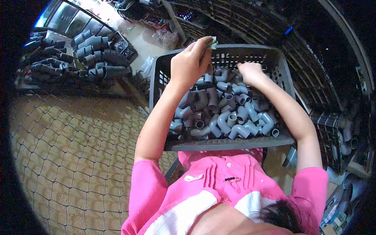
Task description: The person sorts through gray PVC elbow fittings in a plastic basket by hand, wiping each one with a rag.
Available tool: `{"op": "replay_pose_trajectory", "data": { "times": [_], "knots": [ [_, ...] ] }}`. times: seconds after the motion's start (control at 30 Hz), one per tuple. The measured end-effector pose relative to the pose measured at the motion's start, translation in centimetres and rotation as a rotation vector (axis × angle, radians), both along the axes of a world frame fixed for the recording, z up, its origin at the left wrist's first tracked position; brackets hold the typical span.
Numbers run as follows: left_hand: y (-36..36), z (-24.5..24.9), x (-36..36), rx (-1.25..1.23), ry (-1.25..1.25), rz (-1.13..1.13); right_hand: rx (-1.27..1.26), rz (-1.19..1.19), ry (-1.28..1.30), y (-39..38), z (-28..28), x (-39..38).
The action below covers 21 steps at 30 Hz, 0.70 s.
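Pinching a scrap, left hand overlaps crate; unclear whether right hand grips anything.

No full word can be read. Pale capital letters run in a single line along the edge of the dark, slatted plastic crate at the upper right; the first seems to be a C, and the rest are too small and blurred to make out. Lower on the right, a short pale mark stands on another dark plastic crate, likewise too small to tell.
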<state>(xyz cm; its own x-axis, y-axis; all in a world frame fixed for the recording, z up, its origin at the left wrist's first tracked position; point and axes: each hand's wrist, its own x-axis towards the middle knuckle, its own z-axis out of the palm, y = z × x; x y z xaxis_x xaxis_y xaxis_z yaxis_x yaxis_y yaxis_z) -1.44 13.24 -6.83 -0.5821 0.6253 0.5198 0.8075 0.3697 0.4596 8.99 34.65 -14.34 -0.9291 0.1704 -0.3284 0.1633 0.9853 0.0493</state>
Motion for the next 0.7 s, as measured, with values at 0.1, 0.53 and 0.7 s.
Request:
{"op": "replay_pose_trajectory", "data": {
  "times": [0.1,0.53,0.7],
  "knots": [
    [0.0,0.1,-0.4,0.105,0.084,0.08,-0.432,-0.094,0.109,0.6,4.7,-0.2],
    [0.7,0.0,0.8,0.121,0.198,-0.12,-1.906,-0.418,0.262,-1.1,7.9,0.1],
    [0.9,-0.4,1.0,0.097,0.207,-0.258,-1.91,-0.4,0.312,-0.3,7.0,-0.1]
  ]
}}
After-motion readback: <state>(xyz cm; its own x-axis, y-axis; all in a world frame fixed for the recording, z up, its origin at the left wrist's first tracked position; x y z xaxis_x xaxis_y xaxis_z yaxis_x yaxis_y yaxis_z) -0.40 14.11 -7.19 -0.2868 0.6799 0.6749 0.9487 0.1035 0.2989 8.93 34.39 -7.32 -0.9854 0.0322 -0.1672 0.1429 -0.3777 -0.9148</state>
